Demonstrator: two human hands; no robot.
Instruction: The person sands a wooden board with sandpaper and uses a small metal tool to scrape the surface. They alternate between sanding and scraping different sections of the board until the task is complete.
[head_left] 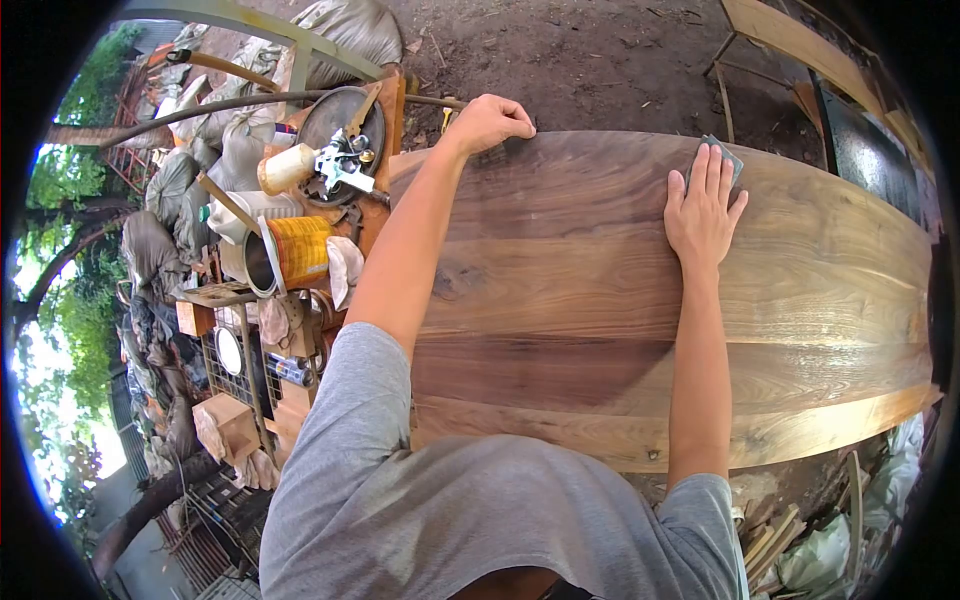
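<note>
A wide wooden panel (560, 285) made of joined brown boards lies in front of me. My right hand (700, 215) is near its far edge, fingers stretched flat over a small grey-green piece of sandpaper (738, 168) pressed against the wood. Most of the sandpaper is hidden under the fingers. My left hand (490, 124) is at the panel's far left edge with its fingers curled closed. Whatever might be inside those fingers does not show. To the left of that arm, a spray gun (345, 165) with a cream cup lies by a round dark lid (318, 122).
Left of the panel stand a yellow can (300, 250), a white jug (228, 215) and a wire rack (232, 345) with wood blocks. Filled sacks (345, 40) lie behind. A wooden-topped stand (800, 45) is at far right. Offcuts (775, 540) lie at lower right.
</note>
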